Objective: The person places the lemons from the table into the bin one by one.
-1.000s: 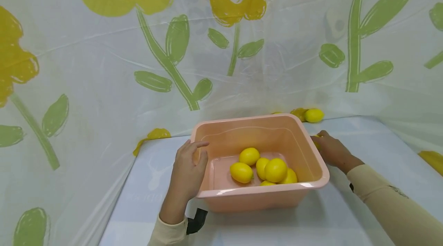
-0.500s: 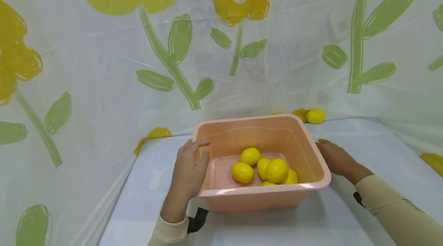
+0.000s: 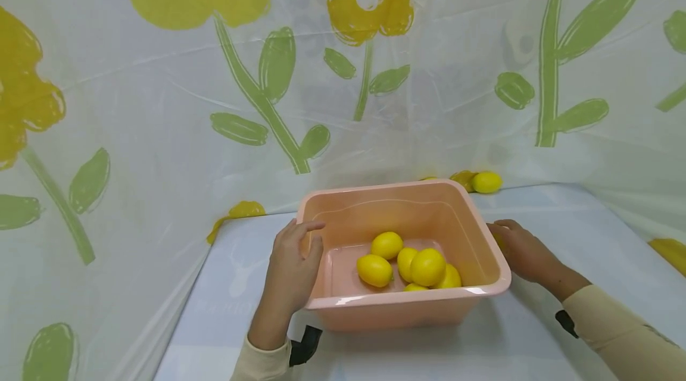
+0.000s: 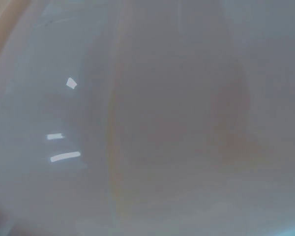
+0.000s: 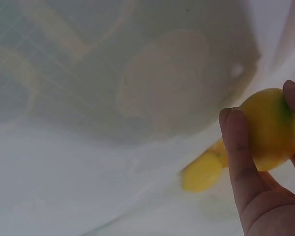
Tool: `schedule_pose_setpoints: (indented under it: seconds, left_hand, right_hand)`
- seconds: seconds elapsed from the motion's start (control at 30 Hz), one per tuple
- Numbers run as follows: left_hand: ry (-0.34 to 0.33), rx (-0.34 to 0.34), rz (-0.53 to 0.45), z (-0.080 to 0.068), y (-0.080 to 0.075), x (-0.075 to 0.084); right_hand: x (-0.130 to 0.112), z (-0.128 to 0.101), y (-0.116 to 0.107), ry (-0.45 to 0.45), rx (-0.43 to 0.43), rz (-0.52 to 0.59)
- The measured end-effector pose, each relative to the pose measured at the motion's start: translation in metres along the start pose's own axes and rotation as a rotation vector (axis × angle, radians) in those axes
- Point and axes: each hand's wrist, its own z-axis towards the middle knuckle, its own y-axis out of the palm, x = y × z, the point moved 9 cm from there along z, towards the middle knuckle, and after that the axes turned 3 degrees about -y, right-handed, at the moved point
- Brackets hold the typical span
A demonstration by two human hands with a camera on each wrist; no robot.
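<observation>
A pink plastic tub (image 3: 396,315) stands in front of me in the head view, with several yellow lemons (image 3: 374,270) lying in it. My left hand (image 3: 292,265) is at its left rim, index finger and thumb spread and overlapping the edge. Beyond the tub's right wall, my right hand (image 3: 527,253) pinches a lemon (image 5: 270,125) between fingertips and thumb. That lemon has a greenish patch in the right wrist view; in the head view the hand and the tub's rim mostly hide it. The left wrist view is a pale, glossy blur without any hand.
Another lemon (image 3: 486,182) lies at the table's back edge, against a white curtain (image 3: 450,119) printed with yellow flowers. The pale table (image 3: 214,315) extends around the tub. A black strap (image 3: 305,345) shows at the left wrist.
My right hand has moved a little right and nearer along the outside of the tub, its forearm shifting right. The left hand and the lemons in the tub have stayed put.
</observation>
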Motion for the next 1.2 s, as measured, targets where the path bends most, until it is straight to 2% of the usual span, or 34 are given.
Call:
schedule_pose_setpoints:
  seconds: [0.23, 0.6, 0.8, 1.1, 1.2]
  left_hand:
    - [0.027, 0.011, -0.004, -0.001, 0.000, 0.002]
    - [0.010, 0.006, -0.003, -0.003, 0.000, 0.001]
    - [0.002, 0.002, -0.002, -0.003, 0.000, 0.001]
    - [0.030, 0.016, 0.006, -0.003, 0.000, 0.003]
    - [0.036, 0.017, 0.001, -0.002, 0.000, 0.003]
  right_hand:
    - [-0.009, -0.018, -0.019, -0.016, 0.065, -0.002]
    - [-0.031, -0.044, -0.039, -0.058, 0.151, 0.024]
    - [-0.049, -0.060, -0.056, -0.169, 0.290, 0.001]
    - [-0.070, -0.078, -0.083, -0.263, 0.527, -0.022]
    - [-0.074, -0.084, -0.092, -0.260, 0.588, -0.025]
